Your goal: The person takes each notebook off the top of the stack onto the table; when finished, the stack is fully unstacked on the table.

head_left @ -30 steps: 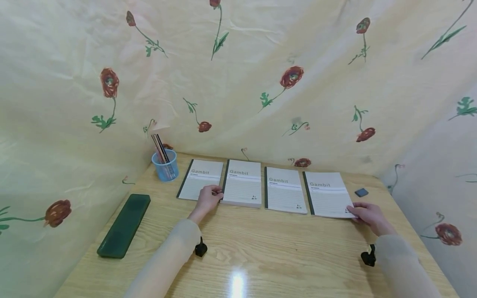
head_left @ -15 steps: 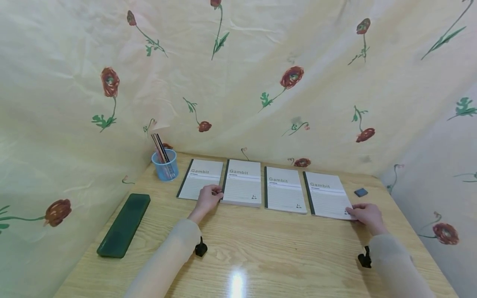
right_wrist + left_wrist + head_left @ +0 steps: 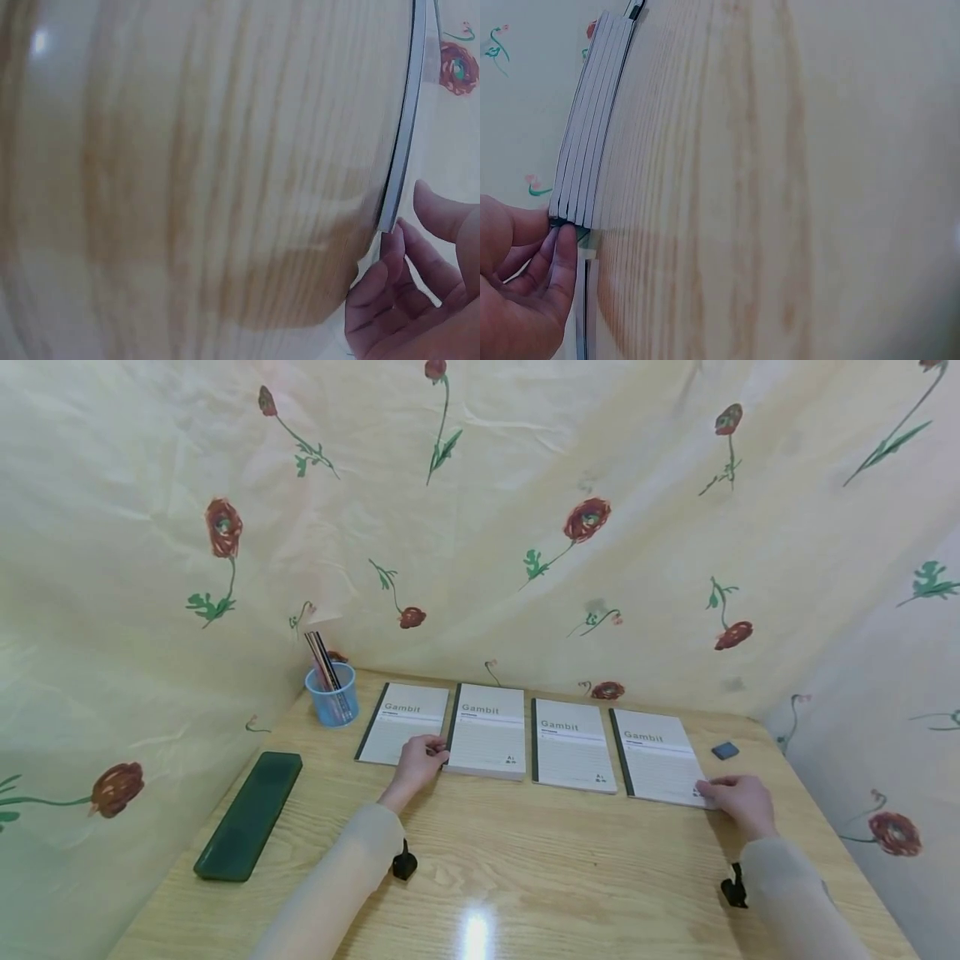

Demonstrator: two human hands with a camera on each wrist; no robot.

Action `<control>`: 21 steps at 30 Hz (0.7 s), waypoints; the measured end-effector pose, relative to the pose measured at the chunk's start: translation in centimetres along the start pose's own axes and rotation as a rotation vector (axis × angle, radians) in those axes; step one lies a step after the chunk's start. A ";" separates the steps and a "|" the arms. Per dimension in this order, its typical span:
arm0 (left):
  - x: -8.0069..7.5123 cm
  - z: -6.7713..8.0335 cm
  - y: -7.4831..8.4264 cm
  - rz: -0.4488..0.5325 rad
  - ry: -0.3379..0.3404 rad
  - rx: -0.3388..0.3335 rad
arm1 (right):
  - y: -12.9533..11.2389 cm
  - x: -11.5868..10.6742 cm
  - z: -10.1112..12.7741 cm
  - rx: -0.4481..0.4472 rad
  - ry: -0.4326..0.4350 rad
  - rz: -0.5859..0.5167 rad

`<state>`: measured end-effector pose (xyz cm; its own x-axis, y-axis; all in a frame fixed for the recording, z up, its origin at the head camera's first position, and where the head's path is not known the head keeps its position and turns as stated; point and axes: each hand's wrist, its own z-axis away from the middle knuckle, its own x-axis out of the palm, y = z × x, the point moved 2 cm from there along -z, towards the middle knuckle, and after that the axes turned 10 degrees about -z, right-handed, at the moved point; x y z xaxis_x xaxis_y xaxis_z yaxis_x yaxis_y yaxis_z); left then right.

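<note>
Four white notebooks with dark spines lie in a row; the second position holds a stack of several notebooks [image 3: 487,731]. My left hand [image 3: 420,758] overlaps the leftmost notebook [image 3: 408,714], its fingertips at the stack's spine by the front corner. In the left wrist view, thumb and bent fingers touch the stack's [image 3: 596,120] end. My right hand [image 3: 742,797] is at the front right corner of the rightmost notebook [image 3: 656,756]. In the right wrist view, fingertips touch that notebook's [image 3: 405,142] end, and the thumb stands apart above its cover. The third notebook [image 3: 572,743] lies between, untouched.
A blue cup [image 3: 333,697] with pencils stands at the back left. The dark green case [image 3: 251,818] lies along the left side of the wooden table [image 3: 540,877]. Near the back right lies a small dark blue block [image 3: 725,750]. Flowered cloth hangs behind.
My right hand has shifted slightly left and toward me, and the rightmost notebook has turned a little, its front right corner coming nearer. The left hand stays in place.
</note>
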<state>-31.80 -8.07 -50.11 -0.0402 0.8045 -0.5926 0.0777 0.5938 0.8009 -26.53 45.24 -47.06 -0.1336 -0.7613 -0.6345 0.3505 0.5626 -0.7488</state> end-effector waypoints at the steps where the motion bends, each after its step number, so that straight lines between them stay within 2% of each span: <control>1: 0.0 0.0 0.0 0.005 -0.001 0.004 | 0.0 -0.1 0.1 0.006 0.010 -0.003; 6: -0.1 0.1 0.1 0.015 -0.002 0.008 | -0.4 0.1 0.2 0.015 0.077 -0.001; 10: -0.2 0.2 0.1 0.016 -0.002 0.004 | -2.4 1.1 0.4 -0.076 0.083 0.035; 15: -0.2 0.1 0.1 0.017 -0.008 0.000 | -6.0 3.8 0.5 -0.157 0.008 0.010; 21: 0.0 0.1 0.1 0.019 -0.006 0.014 | -10.2 8.3 0.7 -0.252 -0.020 -0.036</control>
<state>-31.67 -8.08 -50.04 -0.0326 0.8155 -0.5778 0.0924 0.5781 0.8107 -30.60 32.92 -44.54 -0.1230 -0.7873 -0.6042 0.1034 0.5954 -0.7968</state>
